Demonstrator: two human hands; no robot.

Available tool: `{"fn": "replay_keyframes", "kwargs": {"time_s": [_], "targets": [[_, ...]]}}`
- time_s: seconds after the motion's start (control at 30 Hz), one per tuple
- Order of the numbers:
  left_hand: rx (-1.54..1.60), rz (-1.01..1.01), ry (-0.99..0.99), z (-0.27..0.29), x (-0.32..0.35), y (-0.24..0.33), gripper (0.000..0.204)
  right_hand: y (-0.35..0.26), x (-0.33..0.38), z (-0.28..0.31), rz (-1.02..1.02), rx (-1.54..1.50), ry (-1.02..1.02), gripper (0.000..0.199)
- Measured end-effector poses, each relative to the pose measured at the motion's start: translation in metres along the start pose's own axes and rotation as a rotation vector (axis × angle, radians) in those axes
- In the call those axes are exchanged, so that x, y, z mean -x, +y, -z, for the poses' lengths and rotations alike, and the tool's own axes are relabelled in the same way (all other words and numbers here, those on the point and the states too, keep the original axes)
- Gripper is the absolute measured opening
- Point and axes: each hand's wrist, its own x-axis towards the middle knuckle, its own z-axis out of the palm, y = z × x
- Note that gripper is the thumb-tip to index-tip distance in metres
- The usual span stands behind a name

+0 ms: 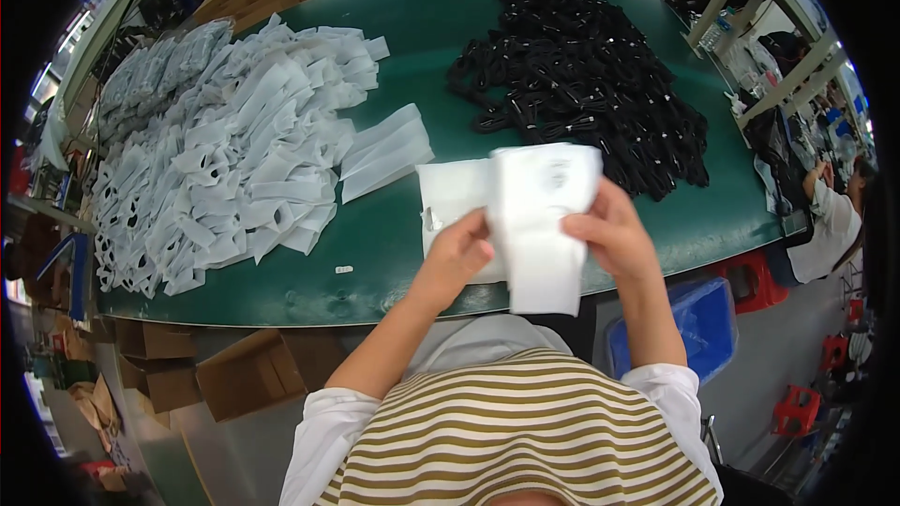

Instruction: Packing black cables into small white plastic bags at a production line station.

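A stack of flat white plastic bags (544, 234), blurred by motion and with faint grey print near its top, is held up in front of me over the table edge. My right hand (619, 234) grips its right side, thumb on the front and fingers behind. At the left edge my left hand (457, 262) is closed, its fingertips partly hidden by the stack. Underneath, on the green table (394, 262), lies another white sheet or bag (450, 187) with a small torn-looking spot. To its left rests a loose translucent packet (386, 152).
A large heap of translucent packets (253, 131) covers the table's left. Coiled black cables (581, 75) are piled at the far right. A small white piece (344, 270) lies near the front edge. Below stand cardboard boxes (253, 375) and a blue bin (689, 328). Another person (830, 225) sits at right.
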Motion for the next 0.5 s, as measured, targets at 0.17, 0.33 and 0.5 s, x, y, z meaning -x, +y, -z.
{"fn": "replay_keyframes", "kwargs": {"time_s": [0.17,0.33,0.5], "targets": [[0.6,0.293,0.202,-0.004,0.02,0.002,0.049,0.025,-0.03,-0.034,-0.047,0.284,-0.13,0.064],[0.693,0.311,0.504,0.039,0.041,-0.007,0.047,0.071,-0.03,-0.029,0.409,1.339,0.228,0.072],[0.704,0.305,0.673,0.051,0.047,-0.023,0.052,0.107,-0.038,-0.045,0.271,1.475,0.441,0.075]]}}
